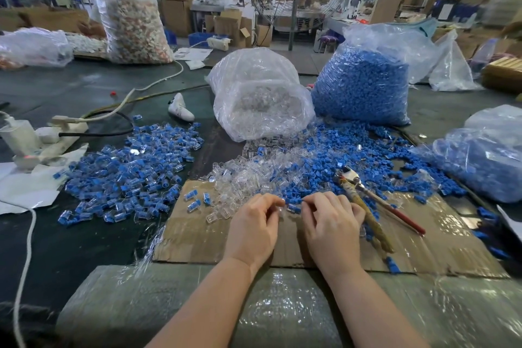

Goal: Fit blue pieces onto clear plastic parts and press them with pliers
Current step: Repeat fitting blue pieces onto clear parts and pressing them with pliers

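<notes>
My left hand point(255, 227) and my right hand point(332, 224) meet over a cardboard sheet point(197, 237), fingers curled. Between the fingertips the left pinches a clear plastic part point(281, 207) and the right pinches a blue piece point(292, 207) beside it. Just beyond lies a heap of loose clear parts point(248, 178) mixed with loose blue pieces point(353, 147). The pliers point(367, 203), with a red handle and a wrapped one, lie on the cardboard right of my right hand. A pile of fitted blue-and-clear pieces point(130, 169) spreads to the left.
An open bag of clear parts point(260, 93) and a bag of blue pieces point(364, 82) stand behind the heaps. Another bag of blue pieces point(485, 161) lies at right. A power strip point(48, 138) and cables sit at left. A person sits behind a bag at far left.
</notes>
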The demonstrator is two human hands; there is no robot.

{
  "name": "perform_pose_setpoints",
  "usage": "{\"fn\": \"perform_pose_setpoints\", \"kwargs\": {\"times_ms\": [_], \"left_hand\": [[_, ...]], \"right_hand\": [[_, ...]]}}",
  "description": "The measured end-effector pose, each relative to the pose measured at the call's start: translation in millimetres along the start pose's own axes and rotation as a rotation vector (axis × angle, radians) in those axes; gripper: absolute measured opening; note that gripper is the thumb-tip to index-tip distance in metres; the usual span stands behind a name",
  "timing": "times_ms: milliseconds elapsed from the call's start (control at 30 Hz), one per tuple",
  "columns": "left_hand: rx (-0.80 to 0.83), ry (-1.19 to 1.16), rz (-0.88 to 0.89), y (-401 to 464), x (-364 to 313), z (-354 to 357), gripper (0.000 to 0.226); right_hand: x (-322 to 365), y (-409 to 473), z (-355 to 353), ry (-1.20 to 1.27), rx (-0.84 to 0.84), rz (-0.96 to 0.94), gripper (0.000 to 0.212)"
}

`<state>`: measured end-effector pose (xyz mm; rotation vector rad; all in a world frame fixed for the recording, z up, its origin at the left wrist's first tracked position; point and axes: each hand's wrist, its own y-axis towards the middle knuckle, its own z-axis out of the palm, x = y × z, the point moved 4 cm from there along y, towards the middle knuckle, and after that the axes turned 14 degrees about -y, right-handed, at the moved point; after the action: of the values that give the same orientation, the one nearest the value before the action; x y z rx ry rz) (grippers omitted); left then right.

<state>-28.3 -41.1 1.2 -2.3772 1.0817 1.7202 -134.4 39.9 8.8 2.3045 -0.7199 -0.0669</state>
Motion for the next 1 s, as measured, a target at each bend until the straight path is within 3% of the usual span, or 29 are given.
{"fn": "perform_pose_setpoints", "kwargs": {"times_ms": [133,233,1000], "left_hand": [[-0.033,-0.057,-0.054,-0.5,2.1,-0.8,0.009],[-0.059,-0.094,-0.058,-0.4,1.9,-2.6,0.017],[0.041,-0.231,-0.098,1.4,6.1,1.3,0.018]], "right_hand": [[5.9,-2.2,-3.9,0.09,-0.012,-0.088,0.018],[7.8,-2.7,-4.2,0.096,-0.013,-0.128,0.026],[10.6,-4.7,0.1,-0.001,0.029,-0.184,0.019]]}}
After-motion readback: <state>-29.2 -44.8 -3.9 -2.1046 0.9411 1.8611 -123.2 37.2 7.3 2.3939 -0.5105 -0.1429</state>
